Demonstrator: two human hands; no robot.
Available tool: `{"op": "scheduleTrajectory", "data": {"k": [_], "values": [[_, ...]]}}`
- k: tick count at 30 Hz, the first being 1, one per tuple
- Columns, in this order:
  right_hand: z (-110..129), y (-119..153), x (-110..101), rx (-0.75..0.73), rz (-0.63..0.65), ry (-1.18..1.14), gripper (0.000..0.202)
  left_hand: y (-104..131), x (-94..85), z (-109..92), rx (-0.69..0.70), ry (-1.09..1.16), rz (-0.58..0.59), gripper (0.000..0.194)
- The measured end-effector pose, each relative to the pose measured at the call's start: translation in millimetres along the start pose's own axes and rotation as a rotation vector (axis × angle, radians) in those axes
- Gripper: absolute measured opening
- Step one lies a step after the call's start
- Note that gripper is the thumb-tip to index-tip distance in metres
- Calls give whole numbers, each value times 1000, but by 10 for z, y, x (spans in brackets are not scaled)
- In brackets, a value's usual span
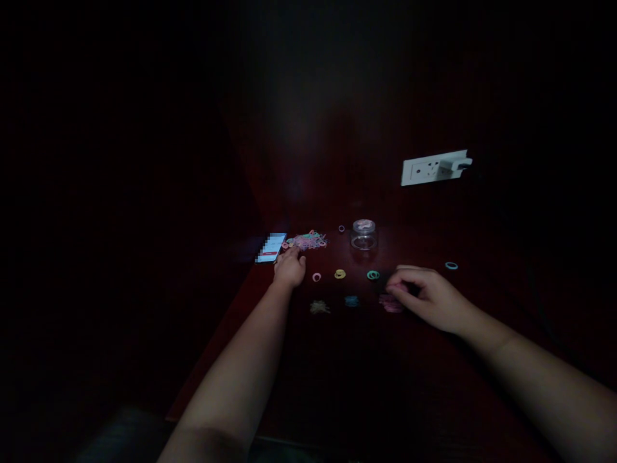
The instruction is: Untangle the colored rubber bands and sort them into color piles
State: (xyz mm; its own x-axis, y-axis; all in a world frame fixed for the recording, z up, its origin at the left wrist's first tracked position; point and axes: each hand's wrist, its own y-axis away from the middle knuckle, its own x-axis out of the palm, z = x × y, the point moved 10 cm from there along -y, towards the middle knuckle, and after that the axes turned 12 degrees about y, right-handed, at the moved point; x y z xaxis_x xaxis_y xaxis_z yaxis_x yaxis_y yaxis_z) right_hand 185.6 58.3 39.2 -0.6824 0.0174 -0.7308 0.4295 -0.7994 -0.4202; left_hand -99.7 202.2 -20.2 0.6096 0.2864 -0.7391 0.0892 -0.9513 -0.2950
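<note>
My left hand (290, 267) rests with its fingers apart at the near edge of a mixed pile of small coloured bands (308, 241). Over a pink pile (391, 303) at the right, my right hand (427, 292) pinches something pink between thumb and fingers. Left of it lie green bands (373, 275), yellow bands (340, 274) and a pale pink band (317, 277) in a row. Nearer to me are a blue pile (351, 301) and a pale yellowish pile (319, 307).
A lit phone (272, 248) lies left of the mixed pile. Behind the rows stands a clear lidded jar (364, 236). A single band (341, 228) lies near the wall, and a light blue band (451, 265) at the right. A socket (429, 170) with a plug is on the wall.
</note>
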Motion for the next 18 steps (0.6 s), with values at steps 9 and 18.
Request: {"op": "scheduleTrajectory", "data": {"k": [9, 18], "values": [[50, -17, -11, -21, -5, 28, 26, 5, -379, 4, 21, 305, -205, 37], [42, -16, -9, -40, 2, 61, 26, -42, -413, 254, -107, 453, -278, 31]]}}
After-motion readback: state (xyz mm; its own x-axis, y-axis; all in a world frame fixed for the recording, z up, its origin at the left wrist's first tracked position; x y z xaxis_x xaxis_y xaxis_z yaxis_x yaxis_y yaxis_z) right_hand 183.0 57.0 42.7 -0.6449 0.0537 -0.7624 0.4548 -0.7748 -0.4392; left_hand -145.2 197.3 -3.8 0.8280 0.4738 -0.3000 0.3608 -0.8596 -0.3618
